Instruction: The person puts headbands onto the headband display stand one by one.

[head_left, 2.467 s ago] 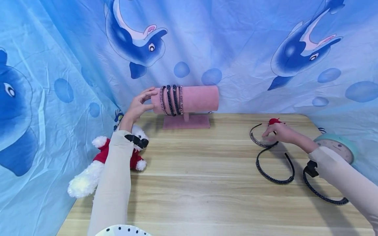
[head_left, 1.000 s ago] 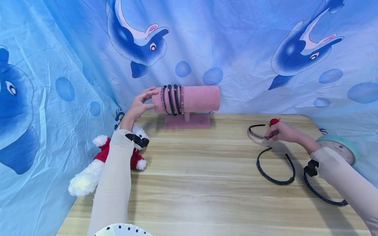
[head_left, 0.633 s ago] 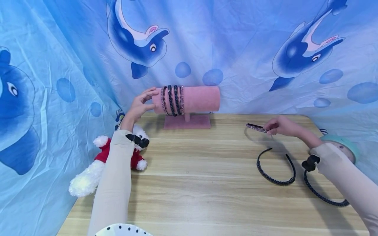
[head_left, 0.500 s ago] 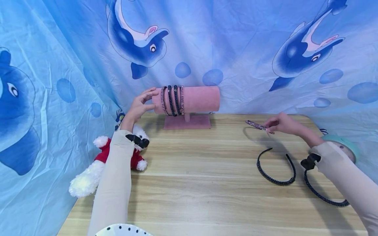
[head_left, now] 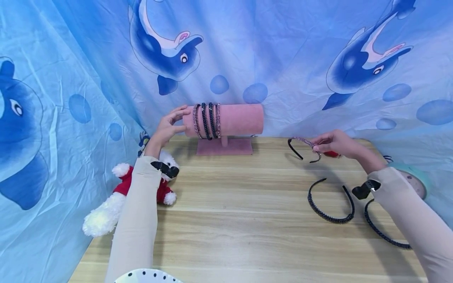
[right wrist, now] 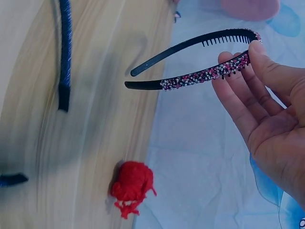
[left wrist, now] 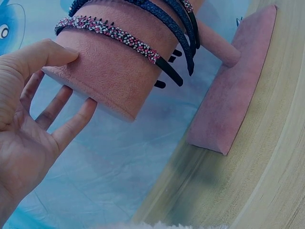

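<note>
My left hand [head_left: 166,127] holds the left end of a pink padded headband stand [head_left: 242,118], thumb on one side and fingertips at its end rim in the left wrist view. Several headbands, dark blue and beaded, hang side by side on the roll; a pink-and-white beaded one [left wrist: 112,32] sits nearest that hand. To the right, my right hand [head_left: 336,143] pinches a beaded headband [right wrist: 205,76] with black comb teeth near the top of its curve. Its two ends point down over the table's far right part, above its shadow.
Two dark braided headbands lie on the wooden table [head_left: 226,236]: one headband [head_left: 329,217] in front of the right hand, another headband [head_left: 383,236] partly under the right sleeve. A red yarn thing [right wrist: 133,186], a green round object [head_left: 412,177] and a white plush toy [head_left: 106,212] stand at the sides.
My right hand has taken hold of the beaded headband, raised it off the table and turned it so its ends point down. My left hand has stayed at the stand's end.
</note>
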### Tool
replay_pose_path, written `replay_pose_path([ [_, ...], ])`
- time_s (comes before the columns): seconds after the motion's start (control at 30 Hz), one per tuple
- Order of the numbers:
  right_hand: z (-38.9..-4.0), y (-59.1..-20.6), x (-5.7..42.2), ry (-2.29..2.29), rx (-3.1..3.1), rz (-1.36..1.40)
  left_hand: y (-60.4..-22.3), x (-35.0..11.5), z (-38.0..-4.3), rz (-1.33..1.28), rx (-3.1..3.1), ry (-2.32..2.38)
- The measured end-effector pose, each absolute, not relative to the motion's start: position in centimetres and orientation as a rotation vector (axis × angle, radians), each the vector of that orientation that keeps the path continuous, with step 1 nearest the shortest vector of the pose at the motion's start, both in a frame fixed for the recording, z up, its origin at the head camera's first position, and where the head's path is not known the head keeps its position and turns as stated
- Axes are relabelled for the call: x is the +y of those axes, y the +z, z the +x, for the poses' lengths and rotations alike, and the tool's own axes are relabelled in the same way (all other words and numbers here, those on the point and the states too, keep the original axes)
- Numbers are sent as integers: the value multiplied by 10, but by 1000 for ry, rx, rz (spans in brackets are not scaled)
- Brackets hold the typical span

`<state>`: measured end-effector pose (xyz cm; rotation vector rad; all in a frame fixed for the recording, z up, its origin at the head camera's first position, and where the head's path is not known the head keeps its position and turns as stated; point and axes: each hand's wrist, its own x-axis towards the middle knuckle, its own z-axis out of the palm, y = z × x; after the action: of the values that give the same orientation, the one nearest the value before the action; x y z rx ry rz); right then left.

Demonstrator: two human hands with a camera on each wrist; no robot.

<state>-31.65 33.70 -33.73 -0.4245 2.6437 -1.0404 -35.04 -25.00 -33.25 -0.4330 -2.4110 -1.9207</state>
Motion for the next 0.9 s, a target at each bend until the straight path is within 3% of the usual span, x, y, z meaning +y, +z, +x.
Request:
replay_pose_path([
  [0.9, -340, -330, 271, -1503, 2632, -365, -333, -250, -348, -401, -2403, -1949],
])
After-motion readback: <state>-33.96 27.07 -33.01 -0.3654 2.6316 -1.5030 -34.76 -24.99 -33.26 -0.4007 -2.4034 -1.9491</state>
